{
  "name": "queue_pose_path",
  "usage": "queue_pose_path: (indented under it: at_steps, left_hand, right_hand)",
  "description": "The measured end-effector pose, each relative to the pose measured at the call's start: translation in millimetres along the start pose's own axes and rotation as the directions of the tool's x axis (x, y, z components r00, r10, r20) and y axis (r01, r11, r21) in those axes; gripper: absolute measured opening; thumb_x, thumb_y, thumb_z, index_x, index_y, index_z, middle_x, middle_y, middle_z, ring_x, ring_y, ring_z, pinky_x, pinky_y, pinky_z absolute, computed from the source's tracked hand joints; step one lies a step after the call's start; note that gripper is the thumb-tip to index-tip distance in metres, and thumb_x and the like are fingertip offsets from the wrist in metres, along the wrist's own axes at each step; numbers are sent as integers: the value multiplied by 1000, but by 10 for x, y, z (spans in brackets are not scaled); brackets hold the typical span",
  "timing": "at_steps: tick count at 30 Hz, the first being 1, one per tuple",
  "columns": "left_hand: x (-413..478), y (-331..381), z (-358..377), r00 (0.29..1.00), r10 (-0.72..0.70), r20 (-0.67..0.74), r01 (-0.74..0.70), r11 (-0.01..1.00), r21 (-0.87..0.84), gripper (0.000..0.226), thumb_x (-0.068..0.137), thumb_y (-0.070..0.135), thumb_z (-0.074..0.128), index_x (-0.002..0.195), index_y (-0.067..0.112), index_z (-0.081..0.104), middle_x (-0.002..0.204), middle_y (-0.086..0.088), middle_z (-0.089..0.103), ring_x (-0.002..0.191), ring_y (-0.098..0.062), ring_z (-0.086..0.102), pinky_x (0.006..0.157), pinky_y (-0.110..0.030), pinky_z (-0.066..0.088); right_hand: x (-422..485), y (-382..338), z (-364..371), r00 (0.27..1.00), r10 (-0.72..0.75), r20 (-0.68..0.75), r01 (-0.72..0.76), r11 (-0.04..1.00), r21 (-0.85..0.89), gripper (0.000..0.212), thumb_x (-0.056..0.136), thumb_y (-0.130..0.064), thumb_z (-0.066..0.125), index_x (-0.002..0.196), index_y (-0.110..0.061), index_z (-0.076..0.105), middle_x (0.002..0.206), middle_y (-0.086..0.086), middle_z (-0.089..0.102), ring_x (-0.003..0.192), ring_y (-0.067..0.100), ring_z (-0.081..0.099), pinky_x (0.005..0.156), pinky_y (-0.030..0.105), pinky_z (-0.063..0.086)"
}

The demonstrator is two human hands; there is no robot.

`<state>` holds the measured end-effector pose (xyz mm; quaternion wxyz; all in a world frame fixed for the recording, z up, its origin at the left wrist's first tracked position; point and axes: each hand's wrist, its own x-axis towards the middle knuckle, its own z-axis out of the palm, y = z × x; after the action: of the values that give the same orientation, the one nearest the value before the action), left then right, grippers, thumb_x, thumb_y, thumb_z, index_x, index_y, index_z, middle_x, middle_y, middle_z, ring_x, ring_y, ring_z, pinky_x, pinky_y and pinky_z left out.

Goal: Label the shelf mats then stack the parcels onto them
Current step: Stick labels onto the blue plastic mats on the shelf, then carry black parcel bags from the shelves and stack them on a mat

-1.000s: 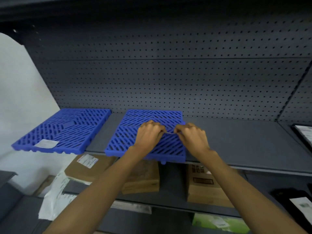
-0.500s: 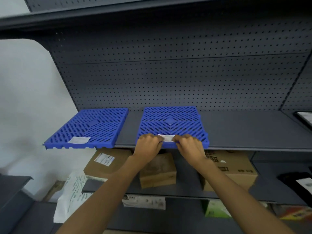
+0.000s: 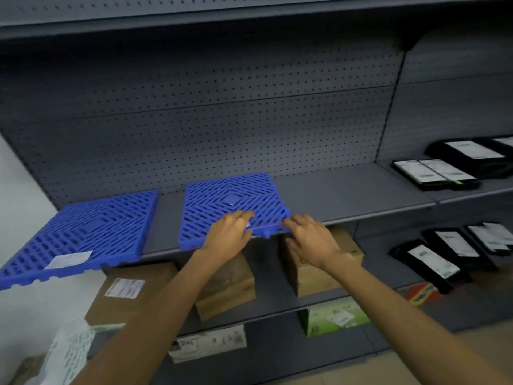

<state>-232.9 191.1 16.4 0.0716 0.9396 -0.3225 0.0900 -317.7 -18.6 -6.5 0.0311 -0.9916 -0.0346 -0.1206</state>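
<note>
Two blue slotted mats lie side by side on the grey shelf. The left mat carries a white label near its front edge. My left hand lies flat on the front edge of the right mat, covering a white label of which only a sliver shows. My right hand hovers with fingers spread at that mat's front right corner, fingertips at its edge. Brown cardboard parcels sit on the shelf below.
Black bagged parcels with white labels lie at the right on the same shelf and on the one below. A green box and a white labelled parcel sit lower down. A pegboard back wall rises behind the mats.
Both hands pinched the label at the right mat's front edge before. Now my left hand lies flat over it and my right hand has let go and drawn off to the right.
</note>
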Motion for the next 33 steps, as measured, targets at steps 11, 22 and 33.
queue_pose_path:
  at_steps: [11, 22, 33]
  left_hand:
    - [709, 1902, 320, 959, 281, 15, -281, 960, -3, 33, 97, 36, 52, 127, 24, 51, 129, 0, 61, 117, -25, 57, 88, -39, 47]
    - [1618, 4343, 685, 906, 423, -5, -422, 904, -69, 38, 98, 35, 51, 135, 27, 49, 137, 2, 56, 123, -24, 53, 94, -39, 45]
    - [2390, 5615, 980, 902, 427, -61, -431, 897, -99, 37, 96, 34, 54, 132, 26, 52, 131, 1, 58, 118, -23, 55, 88, -41, 49]
  right_hand:
    - [-1352, 1740, -238, 917, 394, 60, -388, 918, -83, 39, 97, -26, 50, 134, -16, 44, 123, 7, 53, 118, 29, 48, 81, 37, 47]
    - [-2795, 3946, -798, 806, 592, 6, -587, 802, -108, 23, 97, -29, 48, 118, -21, 52, 115, 3, 58, 115, 27, 52, 69, 36, 48]
    - [-2859, 5430, -1009, 803, 595, -34, -594, 794, -132, 32, 95, -29, 50, 126, -21, 48, 122, 3, 57, 118, 27, 49, 72, 39, 51]
